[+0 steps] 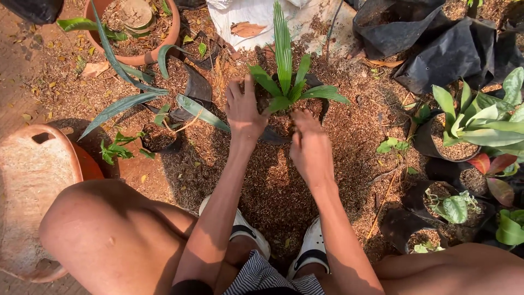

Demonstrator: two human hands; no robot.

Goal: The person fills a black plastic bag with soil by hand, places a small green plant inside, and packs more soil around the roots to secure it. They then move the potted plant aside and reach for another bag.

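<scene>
Crouching over a litter of brown husk mulch, the person works at a small palm seedling (286,82) set in a black grow bag (273,134). The left hand (244,109) lies flat against the near-left side of that bag, fingers spread. The right hand (311,145) is at the bag's near-right edge, fingers curled down into the soil; whether they pinch anything cannot be told.

Left of the bag stands another black bag of soil (185,82) with long drooping leaves (123,104), touching or nearly touching it. Beyond that sits a terracotta pot (136,27). Behind the bag lies a white sack (262,19). Well to its right crowd bagged broad-leaved plants (475,123) and empty black bags (436,41).

Open mulch (355,120) stretches right of the bag and nearer, toward the white shoes (311,248). An upturned clay basin (33,180) is far left.
</scene>
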